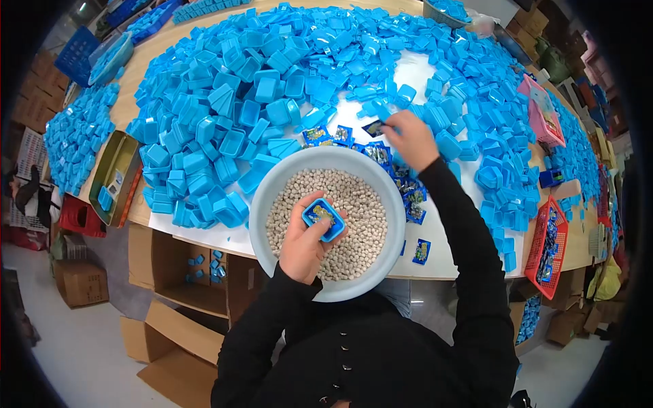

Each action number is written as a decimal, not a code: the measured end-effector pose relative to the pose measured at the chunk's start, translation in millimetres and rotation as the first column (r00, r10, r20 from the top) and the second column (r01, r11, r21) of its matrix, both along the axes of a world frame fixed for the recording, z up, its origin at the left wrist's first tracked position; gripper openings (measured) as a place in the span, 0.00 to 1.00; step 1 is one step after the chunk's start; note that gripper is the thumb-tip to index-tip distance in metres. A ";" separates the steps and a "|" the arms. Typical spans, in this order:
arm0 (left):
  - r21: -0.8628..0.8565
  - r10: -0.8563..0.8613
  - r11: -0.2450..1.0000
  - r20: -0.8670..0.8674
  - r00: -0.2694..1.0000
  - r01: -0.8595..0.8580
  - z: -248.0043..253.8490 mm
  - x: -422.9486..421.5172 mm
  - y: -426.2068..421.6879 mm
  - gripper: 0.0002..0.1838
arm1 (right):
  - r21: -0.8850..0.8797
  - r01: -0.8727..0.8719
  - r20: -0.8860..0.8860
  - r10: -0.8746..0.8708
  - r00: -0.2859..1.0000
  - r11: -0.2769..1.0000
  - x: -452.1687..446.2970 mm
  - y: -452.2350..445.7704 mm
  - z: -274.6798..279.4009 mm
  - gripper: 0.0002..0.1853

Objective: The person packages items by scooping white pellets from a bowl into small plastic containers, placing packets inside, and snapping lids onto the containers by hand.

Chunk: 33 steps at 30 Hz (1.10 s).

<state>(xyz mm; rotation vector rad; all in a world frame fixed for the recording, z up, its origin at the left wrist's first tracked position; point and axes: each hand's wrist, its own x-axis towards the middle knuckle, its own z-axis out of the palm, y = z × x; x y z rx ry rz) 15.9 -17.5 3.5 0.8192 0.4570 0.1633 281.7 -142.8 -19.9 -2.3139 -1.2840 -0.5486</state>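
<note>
My left hand [304,239] is closed around a small blue plastic box [339,234], its thumb pressing into the open top. Inside that box lies a printed packet or card [318,213] in blue and yellow. Under the hand, a pale grey basin [257,224] holds many small whitish round pellets [360,204]. Beyond the basin's far right rim, my right hand [413,139] pinches a small dark printed packet [373,128] by its edge. More shiny printed packets [413,197] lie scattered on the white sheet around the basin's right side.
Blue boxes [224,136] and flat blue lids [367,41] are heaped across the table. A red basket [547,248] with packets and a pink basket [542,112] stand at right. A tin box [115,177] sits at left. Open cardboard boxes [180,347] are below the table edge.
</note>
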 end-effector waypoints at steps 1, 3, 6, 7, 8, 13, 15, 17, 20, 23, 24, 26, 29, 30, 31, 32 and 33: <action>-0.040 -0.020 0.999 0.010 1.000 0.021 -1.8 1.1 2.0 0.26 | -0.003 -0.116 -0.200 0.113 0.973 0.993 -10.3 -4.4 27.4 0.04; -0.119 -0.063 0.991 0.030 0.998 0.066 -6.2 2.7 4.8 0.26 | 0.065 -0.321 -0.567 0.300 0.767 0.945 -33.6 -13.3 81.4 0.04; -0.190 -0.133 0.972 0.050 0.990 0.140 -5.3 3.3 0.3 0.28 | 0.047 -0.624 -0.661 0.492 0.566 0.780 -66.8 -4.1 108.5 0.06; -0.220 -0.163 0.960 0.065 0.985 0.173 -2.1 5.0 -0.3 0.29 | 0.046 -0.618 -0.657 0.490 0.573 0.785 -78.0 3.6 108.9 0.06; -0.249 -0.187 0.947 0.080 0.979 0.201 0.8 5.9 -0.2 0.31 | -0.060 -0.690 -0.608 0.522 0.598 0.721 -89.4 11.8 108.2 0.07; -0.221 -0.207 0.953 0.032 0.978 0.209 3.2 2.4 1.7 0.36 | -0.220 -0.683 -0.373 0.586 0.719 0.697 -114.9 22.1 90.3 0.10; -0.206 -0.212 0.956 0.016 0.977 0.211 2.7 1.8 1.9 0.37 | -0.237 -0.654 -0.307 0.583 0.752 0.719 -116.3 22.0 87.6 0.10; -0.221 -0.223 0.949 0.041 0.974 0.227 0.5 1.2 2.5 0.34 | -0.173 -0.621 -0.301 0.559 0.772 0.765 -114.1 17.6 87.7 0.12; -0.232 -0.243 0.940 0.063 0.968 0.251 -1.6 -1.4 0.1 0.31 | -0.103 -0.576 -0.298 0.528 0.796 0.811 -110.6 4.3 85.4 0.15; -0.209 -0.251 0.945 0.031 0.967 0.252 1.7 -4.1 -2.7 0.28 | 0.000 -0.434 -0.461 0.385 0.799 0.901 -105.5 -15.2 81.0 0.20; -0.187 -0.250 0.950 0.032 0.968 0.251 5.1 -0.9 -0.1 0.27 | 0.034 -0.384 -0.500 0.349 0.793 0.923 -101.2 -18.9 80.8 0.22; -0.146 -0.230 0.961 0.060 0.971 0.236 11.9 2.6 2.5 0.27 | 0.157 -0.301 -0.675 0.324 0.662 0.941 -103.8 -31.9 69.5 0.27; -0.133 -0.187 0.972 0.073 0.980 0.195 15.5 1.2 -2.5 0.29 | 0.434 0.139 -0.899 0.437 0.008 0.890 -126.2 -38.0 51.2 0.27; -0.128 -0.189 0.972 0.075 0.979 0.197 15.1 2.1 -2.6 0.29 | 0.438 0.138 -0.897 0.441 0.011 0.888 -127.8 -39.7 48.4 0.27; -0.114 -0.183 0.975 0.059 0.981 0.189 13.2 3.1 -2.4 0.29 | 0.439 0.171 -0.892 0.450 -0.031 0.882 -128.5 -42.1 46.1 0.27; -0.100 -0.176 0.979 0.042 0.984 0.179 10.6 3.6 -2.0 0.29 | 0.437 0.203 -0.885 0.459 -0.074 0.876 -128.7 -44.4 43.9 0.26; -0.089 -0.167 0.982 0.023 0.986 0.168 8.1 2.9 -2.0 0.29 | 0.431 0.235 -0.877 0.466 -0.120 0.871 -129.3 -46.4 41.5 0.26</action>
